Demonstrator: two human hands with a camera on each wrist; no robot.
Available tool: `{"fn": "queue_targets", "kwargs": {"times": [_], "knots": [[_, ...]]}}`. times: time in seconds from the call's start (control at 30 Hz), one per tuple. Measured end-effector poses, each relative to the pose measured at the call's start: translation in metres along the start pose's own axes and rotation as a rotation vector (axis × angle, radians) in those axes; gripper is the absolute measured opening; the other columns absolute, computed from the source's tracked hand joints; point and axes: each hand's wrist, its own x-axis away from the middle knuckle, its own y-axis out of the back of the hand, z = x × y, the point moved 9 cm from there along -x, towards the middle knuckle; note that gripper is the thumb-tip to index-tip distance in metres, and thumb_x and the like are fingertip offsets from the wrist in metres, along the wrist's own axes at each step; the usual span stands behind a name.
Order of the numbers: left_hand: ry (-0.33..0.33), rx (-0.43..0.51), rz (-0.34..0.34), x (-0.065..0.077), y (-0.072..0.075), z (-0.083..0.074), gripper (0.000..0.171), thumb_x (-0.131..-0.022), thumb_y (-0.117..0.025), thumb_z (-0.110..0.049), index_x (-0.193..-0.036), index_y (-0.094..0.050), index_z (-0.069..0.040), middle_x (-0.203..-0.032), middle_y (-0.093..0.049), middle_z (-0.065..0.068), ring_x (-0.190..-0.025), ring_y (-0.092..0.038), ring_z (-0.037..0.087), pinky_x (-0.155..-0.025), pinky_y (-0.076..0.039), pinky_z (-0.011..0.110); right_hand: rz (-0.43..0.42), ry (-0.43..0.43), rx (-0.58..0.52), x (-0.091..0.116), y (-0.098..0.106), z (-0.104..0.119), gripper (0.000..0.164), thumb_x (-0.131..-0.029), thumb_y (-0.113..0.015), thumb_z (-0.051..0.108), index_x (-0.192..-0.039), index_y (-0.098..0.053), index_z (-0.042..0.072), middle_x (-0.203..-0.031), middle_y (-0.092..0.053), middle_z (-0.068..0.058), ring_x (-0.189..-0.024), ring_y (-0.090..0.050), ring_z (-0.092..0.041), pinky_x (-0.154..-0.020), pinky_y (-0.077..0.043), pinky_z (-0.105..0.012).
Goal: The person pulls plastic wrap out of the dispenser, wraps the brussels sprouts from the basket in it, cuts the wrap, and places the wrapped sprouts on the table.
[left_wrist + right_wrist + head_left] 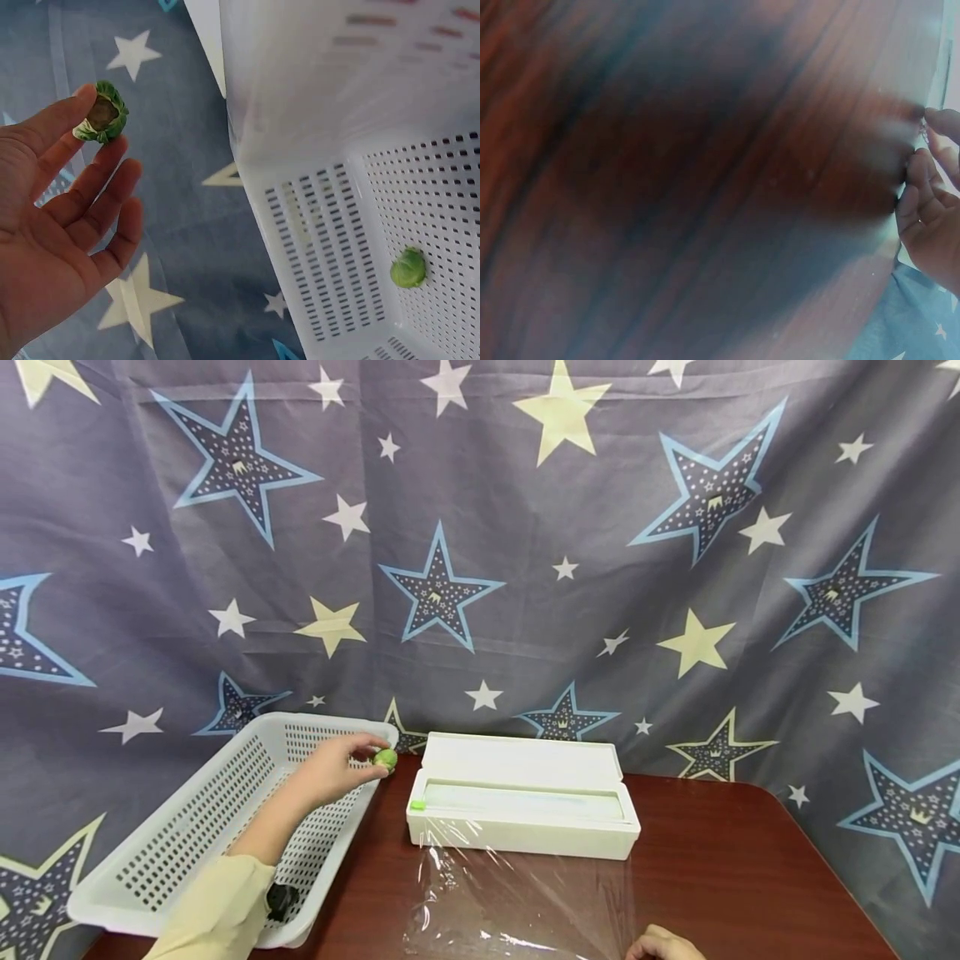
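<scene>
My left hand [337, 768] pinches a green Brussels sprout [386, 760] between thumb and fingers, above the far right rim of a white perforated basket [168, 793]. The left wrist view shows the cut stem end of this sprout [103, 115], with the other fingers loosely bent below it. Another Brussels sprout [408, 268] lies inside the basket. At the bottom edge of the head view, my right hand [663, 945] pinches the near right corner of a clear sheet of plastic wrap [517, 902]. The wrap stretches over the table from a white dispenser box [525, 839].
The dispenser's lid [521, 760] stands open at the back, and a small green slider [417, 805] sits at its left end. A black strap [282, 902] circles my left wrist. Behind the brown table [720, 860] hangs a star-patterned curtain [495, 610].
</scene>
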Motion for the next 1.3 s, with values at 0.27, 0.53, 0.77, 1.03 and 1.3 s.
{"fn": "queue_targets", "kwargs": {"times": [0.27, 0.53, 0.77, 1.03, 1.3], "knots": [[-0.085, -0.013, 0.025, 0.002, -0.011, -0.025, 0.031, -0.081, -0.071, -0.016, -0.110, -0.066, -0.008, -0.100, -0.068, 0.009, -0.095, -0.063, 0.029, -0.084, -0.048, 0.047, 0.023, -0.032, -0.002, 0.001, -0.002, -0.003, 0.008, -0.071, -0.070, 0.006, -0.075, -0.066, 0.012, -0.068, -0.047, 0.013, -0.065, -0.037, 0.013, -0.051, -0.034, -0.013], [-0.136, -0.026, 0.029, 0.001, -0.009, -0.045, 0.029, -0.080, -0.072, -0.017, -0.109, -0.066, -0.012, -0.087, -0.066, -0.002, -0.087, -0.061, 0.018, -0.080, -0.047, 0.040, -0.018, 0.056, 0.019, 0.001, 0.001, 0.001, 0.013, -0.068, -0.070, 0.003, -0.074, -0.065, 0.012, -0.068, -0.048, 0.010, -0.065, -0.038, 0.012, -0.052, -0.032, -0.008], [-0.160, 0.016, 0.063, 0.000, -0.013, -0.067, 0.031, -0.080, -0.072, -0.017, -0.110, -0.066, -0.010, -0.090, -0.069, 0.000, -0.085, -0.062, 0.018, -0.077, -0.048, 0.033, -0.015, 0.041, 0.029, 0.001, 0.000, 0.000, 0.011, -0.068, -0.070, 0.004, -0.074, -0.065, 0.012, -0.068, -0.048, 0.012, -0.065, -0.037, 0.012, -0.052, -0.031, -0.008], [-0.228, 0.041, 0.083, 0.001, -0.023, -0.085, 0.029, -0.081, -0.072, -0.018, -0.108, -0.066, -0.010, -0.089, -0.066, -0.001, -0.076, -0.055, 0.010, -0.071, -0.049, 0.032, -0.010, 0.023, 0.008, 0.000, 0.001, 0.003, 0.011, -0.069, -0.070, 0.004, -0.075, -0.066, 0.012, -0.069, -0.048, 0.012, -0.065, -0.037, 0.013, -0.051, -0.032, -0.010], [-0.237, 0.053, 0.075, 0.001, -0.031, -0.094, 0.029, -0.080, -0.073, -0.019, -0.107, -0.066, -0.011, -0.090, -0.066, -0.002, -0.079, -0.057, 0.012, -0.067, -0.045, 0.023, -0.034, 0.062, 0.027, 0.001, 0.003, 0.005, 0.014, -0.067, -0.070, 0.003, -0.075, -0.065, 0.014, -0.069, -0.048, 0.011, -0.065, -0.038, 0.012, -0.052, -0.032, -0.008]]}}
